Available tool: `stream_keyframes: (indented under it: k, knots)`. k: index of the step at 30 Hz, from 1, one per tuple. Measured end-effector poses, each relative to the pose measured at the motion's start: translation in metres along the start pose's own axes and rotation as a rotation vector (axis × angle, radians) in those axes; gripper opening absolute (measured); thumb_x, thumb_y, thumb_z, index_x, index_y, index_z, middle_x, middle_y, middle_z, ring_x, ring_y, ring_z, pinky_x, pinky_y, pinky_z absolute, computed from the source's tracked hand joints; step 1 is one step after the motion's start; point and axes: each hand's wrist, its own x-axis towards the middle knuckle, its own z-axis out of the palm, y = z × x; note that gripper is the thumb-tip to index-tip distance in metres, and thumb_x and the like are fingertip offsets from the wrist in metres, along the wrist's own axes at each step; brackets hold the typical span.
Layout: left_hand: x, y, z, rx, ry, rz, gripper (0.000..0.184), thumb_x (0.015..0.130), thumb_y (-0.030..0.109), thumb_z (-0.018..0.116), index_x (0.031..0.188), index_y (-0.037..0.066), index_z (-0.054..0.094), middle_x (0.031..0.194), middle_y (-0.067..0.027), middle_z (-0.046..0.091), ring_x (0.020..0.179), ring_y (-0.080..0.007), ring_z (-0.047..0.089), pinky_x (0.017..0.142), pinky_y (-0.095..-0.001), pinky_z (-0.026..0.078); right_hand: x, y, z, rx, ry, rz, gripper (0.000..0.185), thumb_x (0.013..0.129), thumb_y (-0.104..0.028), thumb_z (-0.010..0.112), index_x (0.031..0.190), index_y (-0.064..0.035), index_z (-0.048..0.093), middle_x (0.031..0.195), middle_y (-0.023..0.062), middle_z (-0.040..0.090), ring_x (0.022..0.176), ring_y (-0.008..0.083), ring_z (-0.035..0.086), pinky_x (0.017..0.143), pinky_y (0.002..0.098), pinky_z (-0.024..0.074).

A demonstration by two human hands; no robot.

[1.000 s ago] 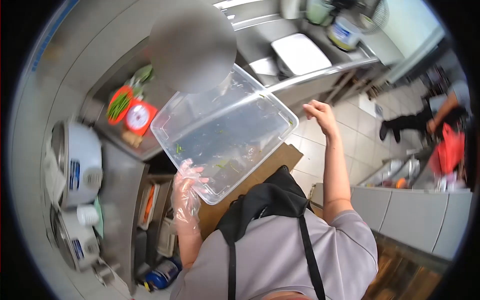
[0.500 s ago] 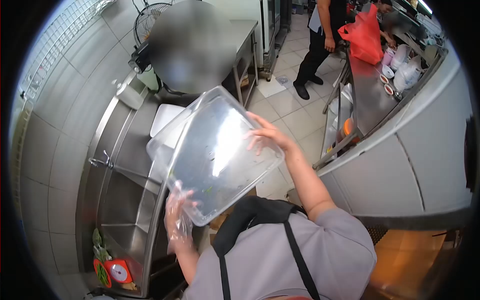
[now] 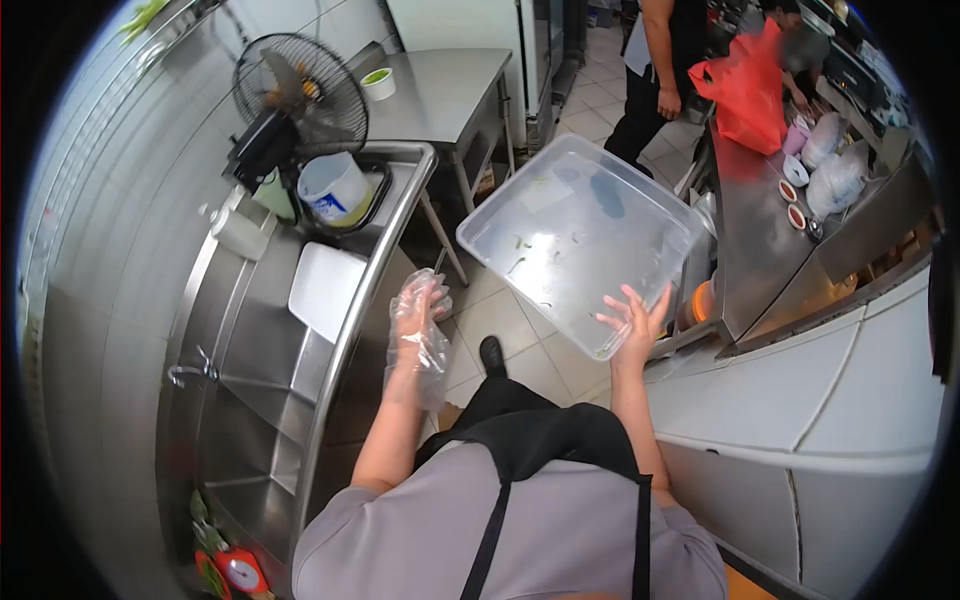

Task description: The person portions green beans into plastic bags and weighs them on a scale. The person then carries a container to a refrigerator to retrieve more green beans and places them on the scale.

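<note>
A clear rectangular plastic container (image 3: 580,285) with small green scraps on it is held up in front of me. My right hand (image 3: 637,325) grips its near right corner, with the fingers spread against the plastic. My left hand (image 3: 418,312), in a loose transparent plastic glove, is off the container and holds nothing. Its fingers are slightly bent and apart, near the rim of the steel sink (image 3: 345,350).
On the left, a white tray (image 3: 328,290) and a white tub (image 3: 335,188) stand by the sink, with a fan (image 3: 300,90) behind. A red scale (image 3: 241,573) sits lower left. At right, a red bag (image 3: 740,95) is on a steel counter (image 3: 750,230); a person (image 3: 655,80) stands nearby.
The container has moved right and away from the sink, and now lies flatter. My left hand has let go of it; my right hand still holds it. The view has shifted.
</note>
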Motion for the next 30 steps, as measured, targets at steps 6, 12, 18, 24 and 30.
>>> stream_keyframes:
  k: [6,12,18,24,30]
  knots:
    - [0.105,-0.034,0.046,0.029,-0.186,-0.075,0.036,0.089,0.033,0.048,0.100,0.001,0.060,0.093,-0.0089,0.063,0.083,-0.0177,0.061,0.070,-0.0290,0.048,0.015,0.004,-0.006,-0.022,0.281,-0.085,0.067,0.086,-0.012,0.041,0.139,-0.0198,0.001,0.113,0.0215,0.043,0.081,0.0262,0.058,0.057,0.0330,0.0526]
    - [0.244,-0.026,0.118,-0.227,-0.369,-0.168,0.033,0.087,0.031,0.053,0.091,0.000,0.062,0.074,-0.0089,0.063,0.061,-0.0151,0.057,0.057,-0.0258,0.045,0.107,0.005,0.001,-0.009,0.361,-0.133,0.068,0.083,-0.012,0.041,0.139,-0.0208,0.002,0.110,0.0204,0.046,0.079,0.0258,0.060,0.054,0.0343,0.0544]
    - [0.324,0.016,0.208,0.069,-0.459,0.026,0.024,0.086,0.021,0.056,0.093,0.000,0.063,0.075,-0.0064,0.064,0.065,-0.0112,0.058,0.063,-0.0235,0.046,0.211,0.010,0.033,0.162,0.352,-0.125,0.072,0.081,-0.012,0.043,0.139,-0.0198,0.001,0.106,0.0206,0.048,0.079,0.0289,0.060,0.054,0.0368,0.0548]
    - [0.391,0.003,0.274,0.064,-0.509,0.064,0.023,0.085,0.022,0.056,0.095,0.003,0.063,0.075,-0.0059,0.063,0.061,-0.0098,0.056,0.061,-0.0243,0.048,0.295,0.004,0.041,0.158,0.274,-0.072,0.075,0.079,-0.010,0.045,0.139,-0.0184,0.000,0.103,0.0204,0.050,0.080,0.0301,0.061,0.054,0.0378,0.0555]
    - [0.434,0.017,0.318,-0.131,-0.300,0.145,0.041,0.084,0.009,0.050,0.122,-0.002,0.040,0.072,-0.0032,0.052,0.058,-0.0095,0.051,0.058,-0.0219,0.047,0.419,0.011,0.032,-0.042,0.064,-0.045,0.073,0.080,-0.006,0.042,0.139,-0.0186,0.002,0.105,0.0201,0.049,0.079,0.0277,0.060,0.054,0.0358,0.0557]
